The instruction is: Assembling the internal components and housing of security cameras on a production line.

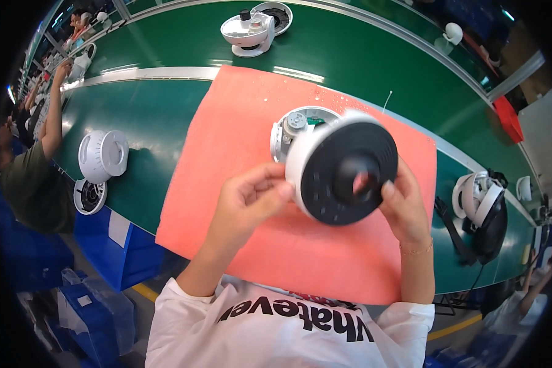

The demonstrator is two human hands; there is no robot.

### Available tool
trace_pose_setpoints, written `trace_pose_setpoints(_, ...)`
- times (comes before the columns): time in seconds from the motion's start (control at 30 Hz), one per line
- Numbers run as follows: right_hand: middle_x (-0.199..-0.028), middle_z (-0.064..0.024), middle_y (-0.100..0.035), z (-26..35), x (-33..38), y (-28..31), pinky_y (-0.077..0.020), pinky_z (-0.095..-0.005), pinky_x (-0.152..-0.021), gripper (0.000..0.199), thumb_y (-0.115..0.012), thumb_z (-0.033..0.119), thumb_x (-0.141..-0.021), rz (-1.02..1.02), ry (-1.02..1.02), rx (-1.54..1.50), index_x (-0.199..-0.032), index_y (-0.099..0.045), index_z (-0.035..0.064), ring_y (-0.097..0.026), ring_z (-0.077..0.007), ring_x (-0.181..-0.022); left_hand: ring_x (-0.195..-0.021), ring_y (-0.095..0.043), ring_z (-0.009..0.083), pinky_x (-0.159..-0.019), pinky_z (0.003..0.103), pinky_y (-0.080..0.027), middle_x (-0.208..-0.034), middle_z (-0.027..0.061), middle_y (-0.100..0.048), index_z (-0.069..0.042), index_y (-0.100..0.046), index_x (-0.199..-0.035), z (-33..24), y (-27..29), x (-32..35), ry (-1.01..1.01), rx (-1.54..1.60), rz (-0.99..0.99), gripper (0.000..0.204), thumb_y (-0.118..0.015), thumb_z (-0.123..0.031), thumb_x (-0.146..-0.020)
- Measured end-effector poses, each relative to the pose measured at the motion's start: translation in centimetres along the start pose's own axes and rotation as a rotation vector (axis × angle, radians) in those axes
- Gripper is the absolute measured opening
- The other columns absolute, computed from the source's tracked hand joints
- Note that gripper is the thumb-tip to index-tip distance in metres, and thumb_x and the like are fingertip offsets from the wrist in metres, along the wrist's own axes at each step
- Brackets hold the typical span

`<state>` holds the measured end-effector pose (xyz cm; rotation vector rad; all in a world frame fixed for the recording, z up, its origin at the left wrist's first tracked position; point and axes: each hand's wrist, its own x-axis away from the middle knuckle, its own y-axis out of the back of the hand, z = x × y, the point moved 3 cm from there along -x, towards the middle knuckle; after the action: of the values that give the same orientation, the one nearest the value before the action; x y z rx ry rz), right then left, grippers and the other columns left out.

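Between my hands I hold up a round white part with a black disc face (322, 175), tilted toward me and a little blurred. A hole in its middle lets the pink mat show through. My right hand (406, 205) grips its right edge, thumb on the black face. At its left edge, my left hand (248, 196) is closed with thumb and fingertips on the white rim. Behind it, a white housing with a round metal motor (296, 122) and a green board lies on the mat, partly hidden by the held part.
A pink foam mat (227, 147) covers the green bench. Small screws (318, 95) lie along its far edge. White device parts stand at the left (103, 156), far middle (248, 34) and right (478, 196). A blue bin (113, 245) and a co-worker's arm (52, 116) are at left.
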<state>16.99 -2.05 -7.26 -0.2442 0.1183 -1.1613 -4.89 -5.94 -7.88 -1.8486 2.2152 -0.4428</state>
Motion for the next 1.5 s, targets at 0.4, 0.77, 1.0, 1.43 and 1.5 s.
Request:
trace_pose_setpoints(0.4,-0.099,-0.0085,-0.053,3.8,-2.3,2.1,-0.0499,-0.0327,-0.078,0.044,-0.072,0.007,-0.069,0.220,0.060,0.447,-0.104,-0.046,0.0006,-0.056,-0.0192,-0.093,-0.126,-0.032,0.0271,-0.090,0.034,-0.042,-0.136,0.0164,-0.030,-0.005,-0.028,-0.133,1.2,1.5,-1.8,-0.092,-0.471,-0.252,0.064,-0.062,-0.008,-0.078)
trace_pose_setpoints(0.77,-0.099,-0.0103,-0.055,5.2,-4.5,1.0,-0.0463,-0.0308,-0.079,0.040,-0.072,0.017,-0.069,0.586,0.062,0.566,-0.101,-0.054,-0.0004,-0.056,-0.0194,-0.092,-0.119,-0.038,0.0162,-0.093,0.031,-0.039,-0.133,0.0105,-0.038,0.001,-0.032,-0.133,1.1,3.0,-3.8,0.006,-0.363,0.303,0.072,-0.055,0.007,-0.064)
trace_pose_setpoints(1.0,-0.094,-0.0132,-0.058,5.1,-2.7,1.3,-0.0461,-0.0343,-0.077,0.035,-0.074,0.013,-0.062,0.599,0.174,0.619,-0.089,-0.056,-0.0002,-0.057,-0.0257,-0.088,-0.116,-0.046,0.0289,-0.077,0.033,-0.050,-0.129,0.0189,-0.042,-0.008,-0.051,-0.121,0.2,1.6,-1.5,-0.460,-0.983,0.188,0.059,-0.062,0.003,-0.064)
trace_pose_setpoints(1.43,-0.090,-0.0087,-0.058,1.4,-1.9,-0.2,-0.0506,-0.0244,-0.070,0.024,-0.065,0.001,-0.074,0.082,-0.249,0.127,-0.091,-0.050,-0.0035,-0.060,-0.0124,-0.082,-0.111,-0.047,0.0420,-0.079,0.038,-0.048,-0.120,0.0277,-0.047,0.001,-0.063,-0.092,-0.3,2.4,0.2,-0.344,-0.606,-0.090,0.028,-0.062,-0.014,-0.068)
trace_pose_setpoints(1.5,-0.079,-0.0057,-0.058,1.5,-2.5,-0.7,-0.0481,-0.0199,-0.059,0.021,-0.067,0.003,-0.073,0.080,-0.213,0.220,-0.086,-0.053,-0.0030,-0.058,-0.0078,-0.068,-0.085,-0.064,0.0274,-0.065,0.031,-0.051,-0.097,0.0225,-0.061,0.004,-0.060,-0.097,-1.8,0.9,-0.8,-0.398,-0.873,-0.002,0.047,-0.070,-0.031,-0.067)
